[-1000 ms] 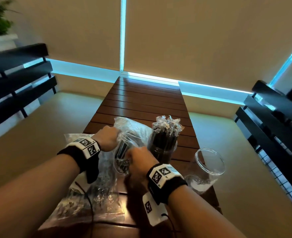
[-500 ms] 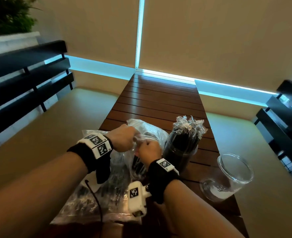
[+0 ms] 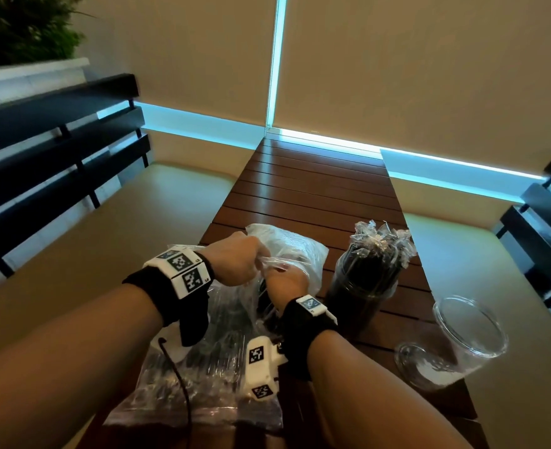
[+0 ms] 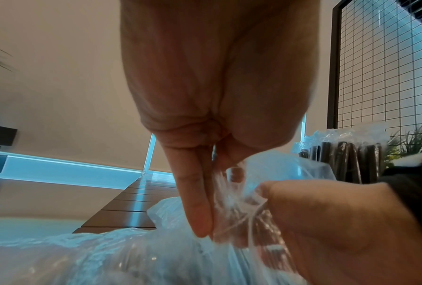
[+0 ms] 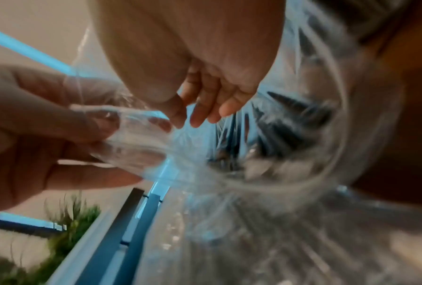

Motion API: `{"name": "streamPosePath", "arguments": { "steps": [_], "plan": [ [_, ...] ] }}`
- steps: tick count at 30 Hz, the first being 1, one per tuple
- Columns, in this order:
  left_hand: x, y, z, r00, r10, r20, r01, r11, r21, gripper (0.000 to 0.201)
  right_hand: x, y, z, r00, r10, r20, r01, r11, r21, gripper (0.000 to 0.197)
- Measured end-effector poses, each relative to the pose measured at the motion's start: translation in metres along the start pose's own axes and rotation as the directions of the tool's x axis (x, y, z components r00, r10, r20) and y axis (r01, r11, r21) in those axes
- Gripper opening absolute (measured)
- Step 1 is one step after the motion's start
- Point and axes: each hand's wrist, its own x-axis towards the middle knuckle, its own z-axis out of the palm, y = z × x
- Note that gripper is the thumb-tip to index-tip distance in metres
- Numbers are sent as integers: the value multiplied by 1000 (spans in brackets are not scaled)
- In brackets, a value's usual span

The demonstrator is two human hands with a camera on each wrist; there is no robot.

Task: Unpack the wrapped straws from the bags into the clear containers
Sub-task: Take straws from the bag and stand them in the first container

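A clear plastic bag (image 3: 295,254) with dark wrapped straws (image 5: 285,123) in it stands on the wooden table (image 3: 316,189). My left hand (image 3: 240,264) pinches the film at the bag's mouth. My right hand (image 3: 285,283), just beside it, grips the same crumpled film (image 4: 239,194). In the right wrist view a round clear rim (image 5: 337,146) curves around the straws. To the right stands a clear container (image 3: 365,286) packed with wrapped straws. A second clear container (image 3: 462,341), with nothing in it, leans over near the table's right edge.
More straw bags (image 3: 209,384) lie flat on the near left of the table under my forearms. Pale bench seats (image 3: 122,228) and dark slatted backrests (image 3: 57,150) flank the table. A planter (image 3: 24,37) sits at the far left.
My right hand has risen from low on the bag to its mouth, close to my left hand, and the wrist has turned. The left hand keeps its hold on the film.
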Motion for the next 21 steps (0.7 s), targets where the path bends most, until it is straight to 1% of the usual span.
{"name": "streamPosePath", "arguments": {
  "steps": [2,4,5,7,9,12,13,14,18,21],
  "plan": [
    [-1,-2,-2,1000,4,-4,-4,1000,-12,41,2,-1,1,999,-1,-46,2,1000,26,30],
    [-2,-2,-3,1000,-7,4,7,999,-36,42,6,-3,-3,993,67,-95,-63,997,36,30],
    [-2,-1,-2,1000,-13,2,13,999,-47,42,6,-5,-7,989,90,-120,-87,996,27,33],
    [-2,0,-2,1000,-23,-9,22,998,-63,39,8,-7,-13,984,138,-108,-137,990,18,40],
    [-1,-2,0,999,-31,-13,30,997,-69,37,4,-15,-16,990,144,-7,-143,985,98,38],
    [-1,-6,0,999,-41,-13,40,996,-85,37,9,-13,-10,987,71,144,-106,963,249,16],
    [-1,-8,-1,999,-39,-14,38,995,-88,36,9,-13,-6,983,43,178,-95,951,295,17],
    [-1,-10,-1,999,-36,-18,35,996,-84,34,12,-11,-2,976,48,213,-122,929,350,18],
    [-2,-13,-4,999,-17,-48,14,998,-58,31,16,-5,2,912,62,405,-213,916,339,18],
    [-2,-12,-4,999,-9,-50,7,998,-55,35,17,-5,3,893,28,448,-190,928,322,18]
  ]
}}
